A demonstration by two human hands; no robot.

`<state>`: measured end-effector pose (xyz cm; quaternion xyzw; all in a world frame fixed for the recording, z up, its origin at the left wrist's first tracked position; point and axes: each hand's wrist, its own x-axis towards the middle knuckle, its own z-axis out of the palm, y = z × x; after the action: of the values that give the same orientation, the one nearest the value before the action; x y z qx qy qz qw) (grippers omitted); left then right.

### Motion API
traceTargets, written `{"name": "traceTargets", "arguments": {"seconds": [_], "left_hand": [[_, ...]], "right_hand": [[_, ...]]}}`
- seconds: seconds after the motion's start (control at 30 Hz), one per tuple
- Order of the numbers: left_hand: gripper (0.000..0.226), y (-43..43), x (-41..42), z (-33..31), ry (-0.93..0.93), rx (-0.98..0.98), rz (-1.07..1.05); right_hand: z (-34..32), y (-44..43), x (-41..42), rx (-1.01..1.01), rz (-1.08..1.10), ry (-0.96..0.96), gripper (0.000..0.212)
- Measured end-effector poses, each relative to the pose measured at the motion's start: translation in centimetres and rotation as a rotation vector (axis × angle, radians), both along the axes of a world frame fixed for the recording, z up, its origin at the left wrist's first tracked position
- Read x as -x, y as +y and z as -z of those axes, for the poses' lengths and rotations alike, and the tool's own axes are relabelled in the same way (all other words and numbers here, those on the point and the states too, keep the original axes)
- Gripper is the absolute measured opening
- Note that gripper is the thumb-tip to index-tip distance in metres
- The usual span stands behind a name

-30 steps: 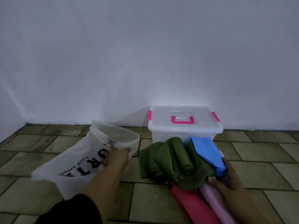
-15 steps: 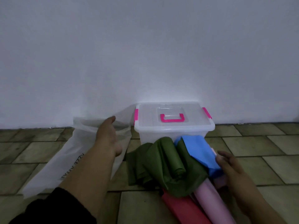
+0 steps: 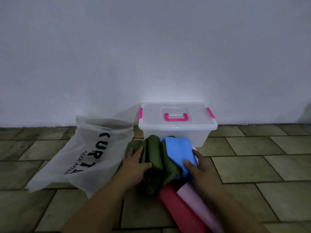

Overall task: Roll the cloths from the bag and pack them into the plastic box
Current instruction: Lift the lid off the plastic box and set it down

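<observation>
A pile of cloths lies on the tiled floor in front of the clear plastic box (image 3: 176, 132), whose lid with pink handle and latches is closed. The pile holds a green cloth (image 3: 154, 158), a blue cloth (image 3: 178, 150), a red cloth (image 3: 175, 204) and a pink cloth (image 3: 196, 199). My left hand (image 3: 134, 163) grips the green cloth at its left side. My right hand (image 3: 200, 169) grips the blue cloth at its right edge. The white translucent bag (image 3: 80, 158) with black lettering lies flat and limp to the left of the pile.
A plain white wall (image 3: 151, 56) rises right behind the box. Olive tiled floor (image 3: 260, 165) stretches to the right and in front of the pile.
My left hand let go of the bag, which dropped flat on the floor, and moved right onto the green cloth. My right hand closed on the blue cloth.
</observation>
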<state>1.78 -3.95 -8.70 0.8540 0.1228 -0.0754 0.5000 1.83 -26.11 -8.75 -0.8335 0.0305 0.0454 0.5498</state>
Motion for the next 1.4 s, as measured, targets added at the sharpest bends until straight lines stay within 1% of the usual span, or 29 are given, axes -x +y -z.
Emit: {"name": "traceTargets", "arguments": {"seconds": [0.1, 0.17, 0.2, 0.3, 0.33, 0.4, 0.43, 0.47, 0.5, 0.53, 0.57, 0.6, 0.63, 0.67, 0.73, 0.77, 0.83, 0.9, 1.0, 1.07, 1.1, 1.17, 1.2, 1.23, 1.27, 1.3, 1.33, 1.37, 1.4], "left_hand": [[0.076, 1.1, 0.1, 0.0, 0.001, 0.010, -0.008], [0.076, 1.2, 0.4, 0.0, -0.001, -0.007, -0.001], [0.075, 1.2, 0.5, 0.0, -0.011, 0.017, -0.006], [0.065, 1.1, 0.8, -1.3, -0.102, 0.161, -0.072], [0.059, 1.4, 0.6, -2.0, -0.160, 0.140, -0.113], [0.051, 2.4, -0.9, -3.7, -0.263, 0.014, -0.231], [0.049, 3.0, -2.0, -4.7, -0.297, -0.018, -0.293], [0.050, 3.4, -3.3, -5.7, -0.310, -0.011, -0.344], [0.053, 3.5, -4.8, -6.7, -0.300, 0.024, -0.380], [0.056, 3.5, -6.2, -7.6, -0.268, 0.048, -0.388], [0.058, 3.3, -7.7, -8.3, -0.217, 0.054, -0.375], [0.060, 2.9, -8.9, -8.7, -0.150, 0.066, -0.353], [0.061, 2.6, -10.1, -8.9, -0.090, 0.099, -0.338], [0.062, 2.3, -11.1, -8.8, -0.041, 0.156, -0.338], [0.063, 2.1, -12.4, -8.3, 0.012, 0.289, -0.375], [0.063, 2.1, -12.7, -8.1, 0.021, 0.303, -0.399], [0.061, 2.4, -13.2, -7.6, 0.040, 0.199, -0.430], [0.047, 2.8, -13.3, -7.2, 0.049, 0.142, -0.482], [0.032, 3.3, -13.4, -7.0, 0.042, 0.228, -0.545], [0.028, 3.5, -13.3, -7.1, 0.060, 0.363, -0.610], [0.026, 3.6, -13.1, -7.2, 0.085, 0.447, -0.644], [0.021, 3.7, -12.5, -7.2, 0.126, 0.559, -0.671], [0.020, 3.7, -12.1, -7.2, 0.133, 0.576, -0.661], [0.019, 3.7, -11.8, -7.2, 0.132, 0.575, -0.647], [0.018, 3.7, -11.5, -7.1, 0.124, 0.568, -0.634], [0.018, 3.7, -11.1, -7.2, 0.109, 0.565, -0.625], [0.018, 3.7, -10.7, -7.1, 0.088, 0.569, -0.611], [0.016, 3.8, -10.4, -6.7, 0.065, 0.584, -0.591], [0.016, 3.8, -10.0, -6.3, 0.047, 0.614, -0.579]], "right_hand": [[0.2, 1.0, 0.2, 0.003, -0.048, 0.003, 0.062], [0.0, 1.0, 0.2, -0.024, -0.064, 0.021, 0.061], [-0.2, 0.8, 0.2, -0.032, -0.077, 0.037, 0.060], [-1.7, -0.9, -0.1, -0.049, -0.132, 0.141, 0.049], [-2.3, -1.9, -0.4, -0.022, -0.140, 0.149, 0.042], [-3.8, -4.2, -2.1, 0.138, -0.046, 0.025, 0.018], [-4.7, -5.3, -3.2, 0.194, 0.065, -0.064, 0.011], [-5.7, -6.3, -4.5, 0.217, 0.190, -0.153, 0.011], [-6.4, -7.1, -6.0, 0.205, 0.286, -0.225, 0.012], [-7.2, -7.6, -7.7, 0.181, 0.331, -0.266, 0.015], [-7.7, -7.8, -9.3, 0.175, 0.327, -0.251, 0.026], [-8.0, -7.6, -10.9, 0.188, 0.292, -0.192, 0.038], [-8.0, -7.3, -12.5, 0.217, 0.246, -0.125, 0.046], [-7.8, -6.8, -13.8, 0.254, 0.206, -0.073, 0.048], [-7.5, -5.3, -15.6, 0.313, 0.179, -0.062, 0.040], [-7.3, -4.6, -16.2, 0.322, 0.186, -0.080, 0.033], [-6.7, -3.4, -17.1, 0.333, 0.203, -0.110, 0.022], [-6.1, -2.5, -17.5, 0.346, 0.223, -0.133, 0.018], [-5.7, -2.2, -18.2, 0.280, 0.269, -0.151, 0.016], [-5.6, -2.5, -18.4, 0.242, 0.303, -0.112, 0.017], [-5.5, -2.8, -18.5, 0.136, 0.327, -0.060, 0.015], [-5.3, -3.4, -18.1, -0.226, 0.320, 0.151, 0.011], [-5.2, -3.8, -17.8, -0.348, 0.322, 0.251, 0.014], [-4.9, -4.1, -17.7, -0.392, 0.338, 0.262, 0.018], [-4.8, -4.4, -17.6, -0.296, 0.366, 0.179, 0.023], [-4.8, -4.5, -17.5, -0.110, 0.395, 0.022, 0.027], [-5.1, -4.5, -17.0, 0.056, 0.390, -0.192, 0.028], [-5.7, -4.3, -16.2, 0.153, 0.295, -0.385, 0.026], [-6.4, -3.7, -15.1, 0.214, 0.112, -0.507, 0.025]]}}
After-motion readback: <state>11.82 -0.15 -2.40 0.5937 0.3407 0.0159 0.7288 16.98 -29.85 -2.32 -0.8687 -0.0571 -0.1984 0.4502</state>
